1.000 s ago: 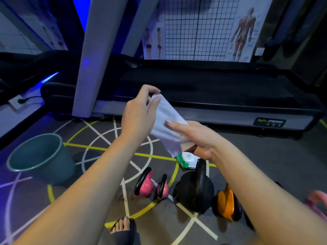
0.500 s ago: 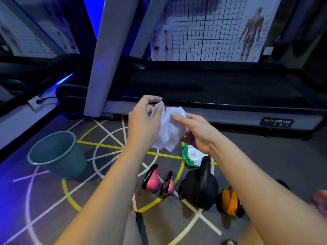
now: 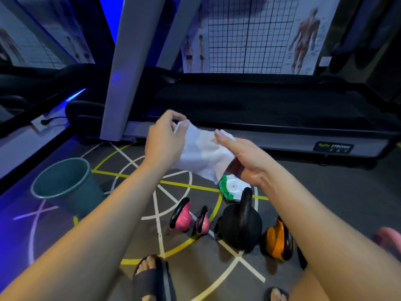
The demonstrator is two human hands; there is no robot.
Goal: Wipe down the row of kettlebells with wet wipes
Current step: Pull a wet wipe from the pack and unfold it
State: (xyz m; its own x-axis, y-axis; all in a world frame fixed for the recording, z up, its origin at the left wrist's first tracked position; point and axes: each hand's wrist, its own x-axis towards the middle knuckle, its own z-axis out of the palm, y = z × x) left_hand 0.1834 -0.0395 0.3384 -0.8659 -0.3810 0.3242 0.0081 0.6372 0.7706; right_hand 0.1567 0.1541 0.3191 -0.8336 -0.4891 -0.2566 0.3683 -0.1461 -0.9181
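A white wet wipe (image 3: 202, 157) is stretched between my two hands at chest height. My left hand (image 3: 165, 142) pinches its top left corner. My right hand (image 3: 240, 157) holds its right side, thumb lying over the cloth. Below on the floor stands a row of kettlebells: a pink one (image 3: 181, 217), a smaller pink one (image 3: 202, 222), a big black one (image 3: 240, 224) and an orange one (image 3: 277, 240). The green and white wipes pack (image 3: 230, 189) lies just behind the black one.
A teal bin (image 3: 67, 187) stands on the floor at the left. A treadmill (image 3: 260, 118) runs across behind the kettlebells, with a grey upright (image 3: 128, 68). My sandalled feet (image 3: 152, 276) are at the bottom. A pink object (image 3: 388, 237) shows at the right edge.
The wipe went from bunched between my hands to spread wider, as my hands drew apart. The view has shifted slightly; the kettlebells have not moved.
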